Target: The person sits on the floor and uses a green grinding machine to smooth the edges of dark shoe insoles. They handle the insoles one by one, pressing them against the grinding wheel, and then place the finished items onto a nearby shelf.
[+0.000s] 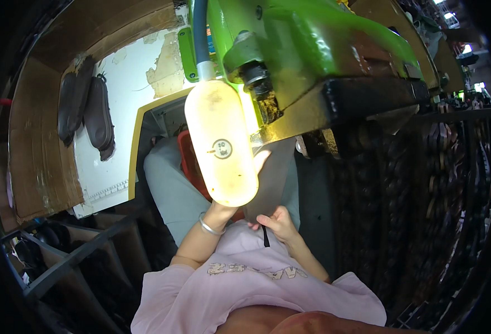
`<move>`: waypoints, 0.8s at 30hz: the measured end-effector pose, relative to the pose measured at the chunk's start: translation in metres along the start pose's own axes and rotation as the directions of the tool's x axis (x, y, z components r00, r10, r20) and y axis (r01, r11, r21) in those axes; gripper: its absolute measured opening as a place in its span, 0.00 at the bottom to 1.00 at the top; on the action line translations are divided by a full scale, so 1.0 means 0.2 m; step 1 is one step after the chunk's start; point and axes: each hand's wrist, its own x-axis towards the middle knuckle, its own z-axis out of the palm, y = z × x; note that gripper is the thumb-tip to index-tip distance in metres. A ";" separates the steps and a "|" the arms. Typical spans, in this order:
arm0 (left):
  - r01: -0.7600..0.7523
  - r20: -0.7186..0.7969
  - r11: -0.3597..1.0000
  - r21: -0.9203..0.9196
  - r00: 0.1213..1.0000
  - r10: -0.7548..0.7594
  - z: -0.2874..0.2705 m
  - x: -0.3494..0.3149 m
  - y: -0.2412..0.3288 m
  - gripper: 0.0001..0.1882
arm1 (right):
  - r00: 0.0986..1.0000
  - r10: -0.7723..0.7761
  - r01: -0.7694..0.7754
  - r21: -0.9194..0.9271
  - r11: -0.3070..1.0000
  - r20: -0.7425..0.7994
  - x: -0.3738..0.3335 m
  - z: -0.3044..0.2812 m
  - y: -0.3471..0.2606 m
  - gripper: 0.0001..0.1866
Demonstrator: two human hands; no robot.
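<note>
A long, flat grey-brown piece point(277, 181), leather-like, hangs between my knees from under the green machine's head point(290, 119) down to my lap. At its lower end my right hand point(279, 224) is closed, pinching the edge between thumb and fingers. A narrow black strip point(266, 237) dangles just below that pinch. My left hand point(261, 160) is mostly hidden behind a glowing oblong lamp point(223, 145). Only a digit shows past the lamp's right side, lying against the piece near its top. The piece's upper end is out of sight under the machine.
Left of the machine, a white worktop point(103, 172) with a yellow edge carries dark sole-shaped pieces point(98, 114) beside cardboard walls point(42, 145). A red container point(189, 158) sits below the lamp. Dividered shelving point(81, 259) stands lower left; racks of dark items point(396, 206) fill the right.
</note>
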 end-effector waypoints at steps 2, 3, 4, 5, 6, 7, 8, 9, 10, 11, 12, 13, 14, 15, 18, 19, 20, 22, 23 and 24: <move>0.125 -0.079 0.950 -0.286 0.985 -0.154 0.04 0.07 0.03 0.06 | 0.998 -0.003 0.005 -0.019 1.000 0.064 0.06 0.00 0.01 0.16; 0.250 -0.030 0.858 -0.450 0.955 -0.294 0.04 0.07 0.02 0.06 | 0.998 -0.011 0.011 -0.007 1.000 0.057 0.07 0.01 0.01 0.17; 0.360 0.044 0.722 -0.591 0.908 -0.416 0.04 0.07 0.02 0.06 | 0.999 -0.019 0.018 0.007 1.000 0.051 0.07 0.01 0.02 0.17; 0.449 0.137 0.550 -0.704 0.846 -0.515 0.05 0.06 0.01 0.06 | 0.999 -0.026 0.025 0.021 0.999 0.045 0.06 0.01 0.02 0.17; 0.466 0.176 0.521 -0.715 0.841 -0.512 0.05 0.04 -0.03 0.06 | 0.998 -0.041 0.039 0.025 0.999 0.052 0.04 0.00 0.02 0.17; 0.488 0.219 0.489 -0.723 0.833 -0.508 0.04 0.01 -0.06 0.06 | 0.997 -0.056 0.055 0.033 0.998 0.051 0.01 -0.02 0.03 0.17; 0.443 0.205 0.616 -0.651 0.884 -0.420 0.00 -0.04 -0.13 0.10 | 0.996 -0.074 0.072 0.045 0.996 0.048 -0.02 -0.04 0.03 0.17; 0.423 0.161 0.652 -0.629 0.892 -0.423 -0.01 -0.09 -0.16 0.12 | 0.997 -0.079 0.077 0.048 0.996 0.025 -0.05 -0.06 0.01 0.17; 0.404 0.114 0.687 -0.604 0.897 -0.427 -0.02 -0.12 -0.18 0.14 | 0.997 -0.078 0.078 0.051 0.996 0.002 -0.09 -0.09 0.00 0.17; 0.375 0.092 0.727 -0.575 0.913 -0.398 -0.03 -0.12 -0.16 0.11 | 0.997 -0.077 0.078 0.054 0.995 -0.019 -0.13 -0.10 -0.03 0.17; 0.345 0.072 0.765 -0.544 0.927 -0.367 -0.04 -0.12 -0.14 0.09 | 0.993 -0.110 0.113 0.065 0.991 -0.050 -0.16 -0.12 -0.07 0.17; 0.312 0.059 0.800 -0.513 0.942 -0.330 -0.04 -0.12 -0.11 0.10 | 0.975 -0.193 0.195 0.010 0.981 -0.110 -0.18 -0.15 -0.10 0.19; 0.356 0.137 0.793 -0.494 0.933 -0.334 -0.07 -0.12 -0.09 0.11 | 0.958 -0.225 0.229 0.002 0.973 -0.177 -0.20 -0.17 -0.17 0.21; 0.394 0.168 0.736 -0.550 0.916 -0.364 -0.06 -0.12 -0.09 0.12 | 0.935 -0.291 0.298 0.003 0.955 -0.205 -0.20 -0.23 -0.20 0.21; 0.410 0.243 0.657 -0.632 0.910 -0.335 -0.02 -0.11 -0.06 0.15 | 0.822 -0.475 0.479 -0.069 0.875 -0.314 -0.18 -0.26 -0.45 0.17; 0.399 0.211 0.703 -0.589 0.916 -0.342 -0.02 -0.11 -0.06 0.15 | 0.803 -0.517 0.494 -0.152 0.856 -0.298 -0.14 -0.26 -0.55 0.17; 0.389 0.184 0.742 -0.546 0.920 -0.347 0.00 -0.10 -0.06 0.14 | 0.770 -0.551 0.509 -0.211 0.835 -0.321 -0.09 -0.23 -0.64 0.17; 0.354 0.162 0.768 -0.534 0.934 -0.318 0.03 -0.06 -0.07 0.13 | 0.740 -0.604 0.549 -0.253 0.796 -0.296 -0.03 -0.24 -0.80 0.18; 0.326 0.151 0.764 -0.556 0.944 -0.293 0.04 -0.03 -0.06 0.12 | 0.744 -0.615 0.553 -0.276 0.787 -0.263 0.01 -0.25 -0.87 0.18; 0.294 0.132 0.762 -0.577 0.954 -0.268 0.03 -0.01 -0.06 0.11 | 0.746 -0.626 0.559 -0.300 0.773 -0.224 0.07 -0.24 -0.93 0.18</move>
